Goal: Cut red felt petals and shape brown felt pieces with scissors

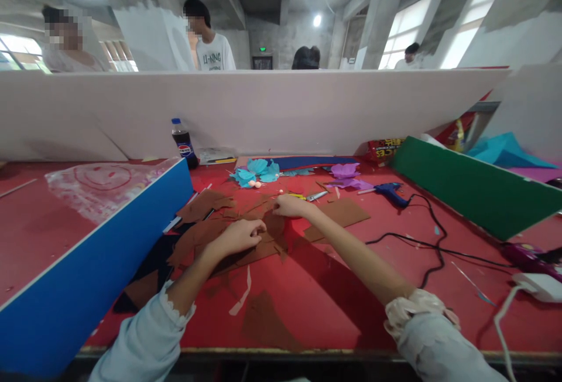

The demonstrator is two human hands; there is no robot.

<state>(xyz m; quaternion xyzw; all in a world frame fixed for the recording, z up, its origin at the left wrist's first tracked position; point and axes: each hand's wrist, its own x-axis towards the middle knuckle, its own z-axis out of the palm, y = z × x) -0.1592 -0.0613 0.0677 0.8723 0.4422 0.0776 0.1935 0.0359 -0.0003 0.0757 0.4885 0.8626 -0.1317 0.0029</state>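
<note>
My left hand [241,236] rests low over the pile of brown sheet scraps [197,241], its fingers curled inward. Whatever lies under those fingertips is hidden. Farther forward, my right hand [292,205] is bent down at the wrist with its fingers pinched together above the same brown pieces. I cannot make out what is in that pinch. Just beyond it lie scissors [317,196] with yellow handles. A flat brown sheet [340,219] sits to the right of my right hand. Blue crumpled paper petals [257,172] and small pale beads are behind the scraps.
A blue board [100,265] stands at left, a green board [474,188] at right. A blue glue gun [392,193] trails a black cord [434,247]. There are a cola bottle [184,145], purple petals [346,177] and a white plug [538,286]. People stand behind the white partition [272,112].
</note>
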